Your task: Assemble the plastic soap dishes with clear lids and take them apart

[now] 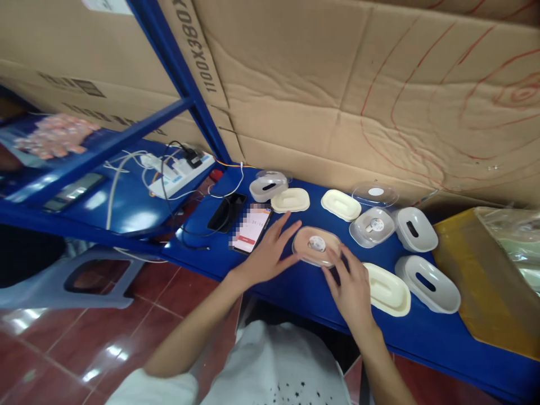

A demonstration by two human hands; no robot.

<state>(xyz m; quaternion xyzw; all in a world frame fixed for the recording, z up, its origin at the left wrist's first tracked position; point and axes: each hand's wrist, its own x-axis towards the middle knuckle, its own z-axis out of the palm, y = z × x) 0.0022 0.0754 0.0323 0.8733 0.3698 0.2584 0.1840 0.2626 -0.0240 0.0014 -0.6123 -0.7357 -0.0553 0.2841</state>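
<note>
On the blue table in front of me sits a pinkish oval plastic box under a clear lid with a round white label. My left hand is open at its left end, fingers spread, thumb tip close to the rim. Fingers of my right hand lie over the right end of the lid, with the thumb at the near edge. Beside the right hand lies a cream oval insert tray. Further right stand two white oval covers with slots, one nearer and one farther.
Behind are two more cream trays, a clear-lidded box, a clear lid and a slotted white cover. A lit phone lies left. A cardboard carton borders the right; a power strip sits far left.
</note>
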